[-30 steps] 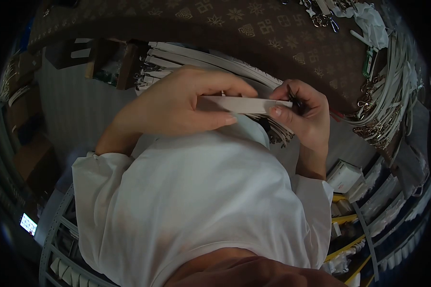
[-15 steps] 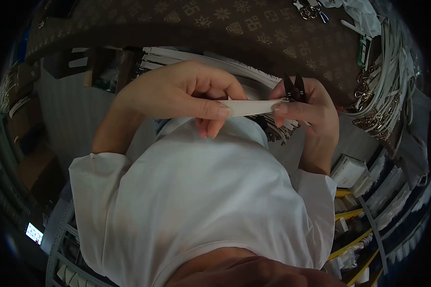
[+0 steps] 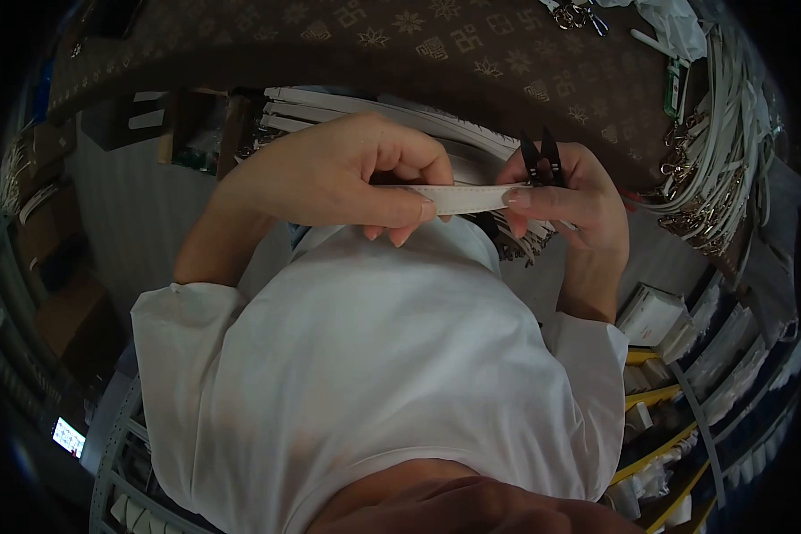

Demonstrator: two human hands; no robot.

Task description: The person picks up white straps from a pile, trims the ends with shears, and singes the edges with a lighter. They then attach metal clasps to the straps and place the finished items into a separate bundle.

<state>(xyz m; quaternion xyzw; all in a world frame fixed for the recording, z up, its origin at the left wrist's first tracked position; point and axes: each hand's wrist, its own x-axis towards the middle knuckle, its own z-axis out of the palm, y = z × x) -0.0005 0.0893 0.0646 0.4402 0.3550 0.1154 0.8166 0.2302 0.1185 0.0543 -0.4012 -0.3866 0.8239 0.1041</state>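
A white strap [image 3: 472, 199] with stitching along its edge is stretched between my hands in front of my chest. My left hand [image 3: 365, 173] pinches one end, thumb on top and fingers curled beneath. The other end is pinched by my right hand [image 3: 574, 191], near its thumb tip. Black thread snips [image 3: 543, 160] also sit in my right hand, their two blades apart and pointing away from me. My palm and fingers hide the rest of the snips.
A brown patterned cloth [image 3: 400, 53] covers the table ahead. Many white straps with metal clasps [image 3: 712, 178] hang at its right side. More white straps [image 3: 329, 111] lie below the table edge. Shelves with yellow edges [image 3: 654, 396] stand right; a lit screen [image 3: 68, 437] is at left.
My left thumb has slid slightly right along the strap, nearer my right hand. The thread snips and right hand have shifted a little left.
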